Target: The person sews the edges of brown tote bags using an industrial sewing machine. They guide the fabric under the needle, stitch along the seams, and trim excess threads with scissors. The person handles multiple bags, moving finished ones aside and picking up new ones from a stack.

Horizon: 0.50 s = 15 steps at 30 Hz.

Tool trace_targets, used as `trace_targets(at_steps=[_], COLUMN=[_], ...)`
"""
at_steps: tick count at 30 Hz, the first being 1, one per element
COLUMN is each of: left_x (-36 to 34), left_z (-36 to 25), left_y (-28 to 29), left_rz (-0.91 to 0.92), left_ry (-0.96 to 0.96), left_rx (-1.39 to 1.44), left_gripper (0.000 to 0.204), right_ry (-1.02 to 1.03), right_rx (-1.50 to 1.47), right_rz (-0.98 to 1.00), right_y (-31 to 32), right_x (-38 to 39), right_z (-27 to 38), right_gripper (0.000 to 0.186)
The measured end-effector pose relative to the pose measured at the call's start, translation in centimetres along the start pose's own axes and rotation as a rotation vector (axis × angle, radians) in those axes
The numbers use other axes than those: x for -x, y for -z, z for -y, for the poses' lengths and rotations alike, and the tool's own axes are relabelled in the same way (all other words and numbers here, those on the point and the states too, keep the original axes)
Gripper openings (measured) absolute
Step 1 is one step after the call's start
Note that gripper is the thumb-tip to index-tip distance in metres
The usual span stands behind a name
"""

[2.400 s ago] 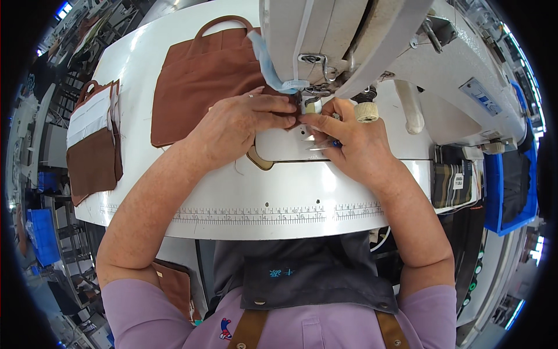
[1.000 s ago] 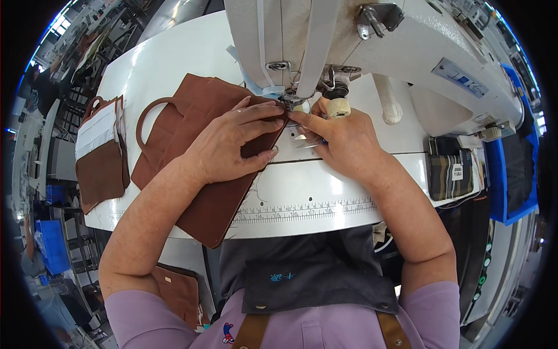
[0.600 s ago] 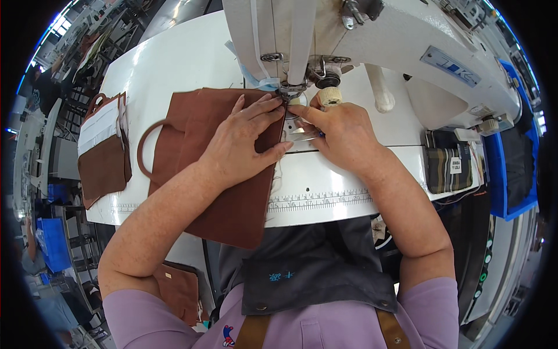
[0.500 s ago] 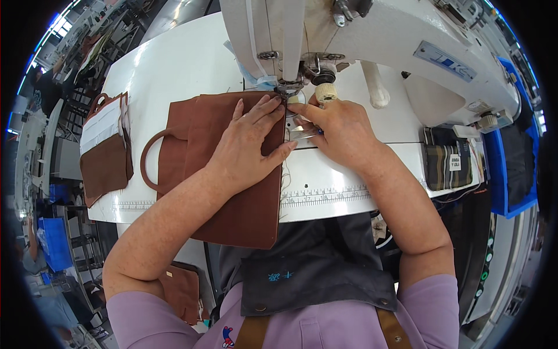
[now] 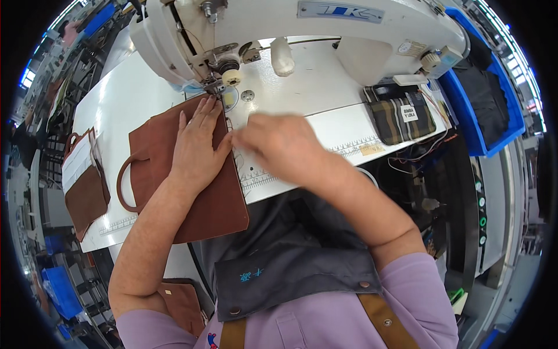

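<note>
A reddish-brown fabric bag piece (image 5: 216, 200) with a looped handle (image 5: 123, 180) lies on the white sewing table, its far corner under the sewing machine's needle area (image 5: 215, 84). My left hand (image 5: 200, 142) rests flat on it near the right edge, fingers stretched toward the needle and thumb apart. Loose thread ends hang along that edge. My right hand (image 5: 279, 142) is just right of the edge, fingers curled in and blurred by motion. Whatever it holds is hidden.
The white sewing machine (image 5: 256, 20) spans the far side. At left lie brown and white pieces (image 5: 84, 186); at right, a plaid pouch (image 5: 401, 119) and a blue bin (image 5: 503, 125). Another brown piece (image 5: 183, 302) is below the table. A printed ruler (image 5: 261, 177) follows the near edge.
My right hand has drawn back from the needle area toward me; the small metal blade it held no longer shows. My left hand stays on the bag piece. The whole view has shifted and turned.
</note>
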<state>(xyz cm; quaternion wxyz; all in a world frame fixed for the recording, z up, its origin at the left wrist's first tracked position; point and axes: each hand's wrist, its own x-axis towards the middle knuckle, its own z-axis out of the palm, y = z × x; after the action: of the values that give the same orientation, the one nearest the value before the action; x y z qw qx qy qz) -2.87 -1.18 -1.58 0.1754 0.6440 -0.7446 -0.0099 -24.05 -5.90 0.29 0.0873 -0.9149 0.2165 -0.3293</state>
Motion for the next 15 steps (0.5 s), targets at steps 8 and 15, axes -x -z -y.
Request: trace_targets(at_steps=[8,15], left_x=[7.7,11.1], left_z=[-6.0,-4.9], left_y=[5.2,4.3], left_rz=[0.201,0.097], left_ry=[-0.104,-0.095], left_rx=[0.133,0.444], left_gripper=[0.083,0.058], right_ry=[-0.237,-0.52], right_rx=[-0.458,-1.005], right_rz=[0.106,0.22], right_y=[1.0,-2.5], right_x=[10.9,10.6], right_z=[5.5,5.8], right_gripper=[0.015,0.028])
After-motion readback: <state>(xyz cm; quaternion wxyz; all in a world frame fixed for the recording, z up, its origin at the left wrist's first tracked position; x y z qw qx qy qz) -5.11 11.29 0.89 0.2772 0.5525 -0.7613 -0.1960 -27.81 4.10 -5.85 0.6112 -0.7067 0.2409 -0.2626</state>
